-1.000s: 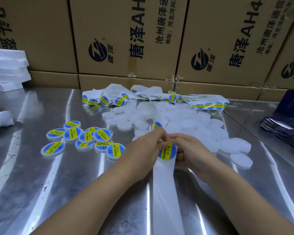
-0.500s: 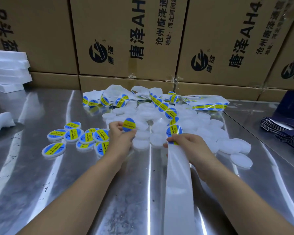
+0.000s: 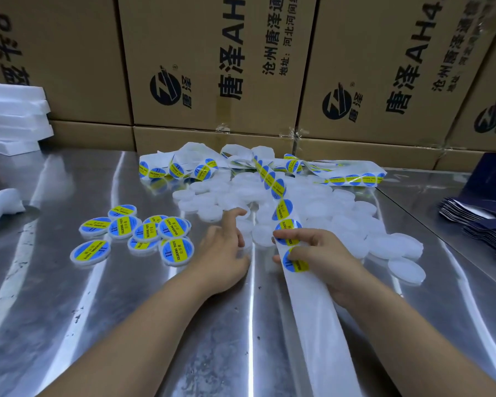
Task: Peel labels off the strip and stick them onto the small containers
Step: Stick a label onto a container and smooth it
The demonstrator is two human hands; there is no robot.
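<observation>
Pinching the label strip (image 3: 317,325) where its printed part begins, the right hand (image 3: 324,253) has a narrow grip, thumb and fingers closed on the paper at the two nearest labels (image 3: 288,234); below that hand the backing is bare, and beyond it the strip runs back over the pile, labels on it, to a tangle of more strip (image 3: 178,167) at the far side of the table (image 3: 69,310). The left hand (image 3: 222,250) reaches over the near edge of the plain white containers (image 3: 341,222), fingers loosely spread, its grip wide and holding nothing that shows; whether it touches one cannot be told. To its left lies a cluster of roughly ten labelled containers (image 3: 143,233), blue and yellow faces up, set apart from the plain ones. By this count the job looks early; the plain heap is far larger than the finished cluster, and plenty of labels wait on the strip; the step in hand seems to be fetching the next blank container.
</observation>
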